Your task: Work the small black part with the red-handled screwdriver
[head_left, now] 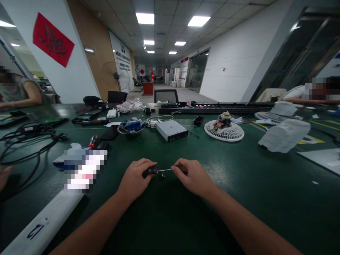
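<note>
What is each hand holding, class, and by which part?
The right hand grips a thin screwdriver by its handle; the left hand holds a small black cylindrical part by its body.

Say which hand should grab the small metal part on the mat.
Left, probably: the left hand is nearer the small metal part, though gripping a dark part; the right hand holds a screwdriver.

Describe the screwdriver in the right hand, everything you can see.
The screwdriver has a thin, bright metal shaft running roughly level across the view. Its dark brownish grip is mostly wrapped by the fingers of the right hand. The shaft's far end appears to reach a small black cylindrical part held in the left hand; the tip itself is hidden. The tool is held just above the green bench top, with a small metal piece lying beneath the shaft.
</note>
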